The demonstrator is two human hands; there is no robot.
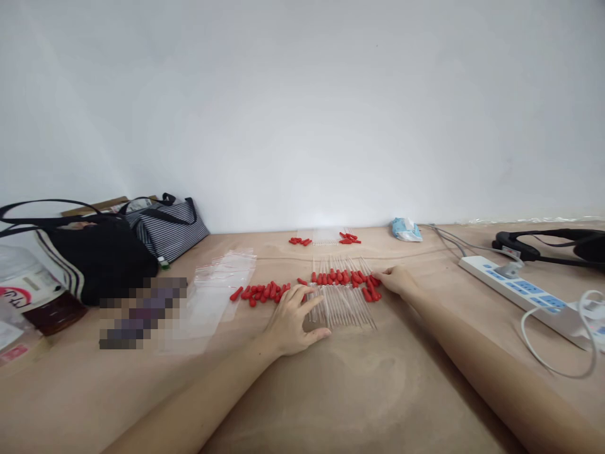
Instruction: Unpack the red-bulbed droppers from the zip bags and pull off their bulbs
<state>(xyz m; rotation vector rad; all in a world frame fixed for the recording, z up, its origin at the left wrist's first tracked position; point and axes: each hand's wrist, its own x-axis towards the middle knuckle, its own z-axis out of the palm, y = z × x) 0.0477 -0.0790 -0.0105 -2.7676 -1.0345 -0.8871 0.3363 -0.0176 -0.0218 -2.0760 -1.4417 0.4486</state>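
My left hand (297, 318) rests with fingers spread over the left end of a row of clear thin glass tubes (340, 309); I see nothing held in it. Red rubber bulbs (265, 292) lie in a loose pile just left of that hand. Behind the near row, a second set of clear tubes (338, 263) has red bulbs (331, 277) along its near end. At the right of these, my right hand (399, 280) has its fingertips closed at a red rubber bulb (375, 280). A few more red bulbs (371, 294) lie beside the near tubes.
Clear zip bags (208, 302) lie at left, by a blurred-out item (142, 313), a black bag (104, 258), a striped bag (170, 227) and a bottle (51, 309). More tubes (324, 236) lie near the wall. At right are a tissue pack (405, 229) and a power strip (524, 293).
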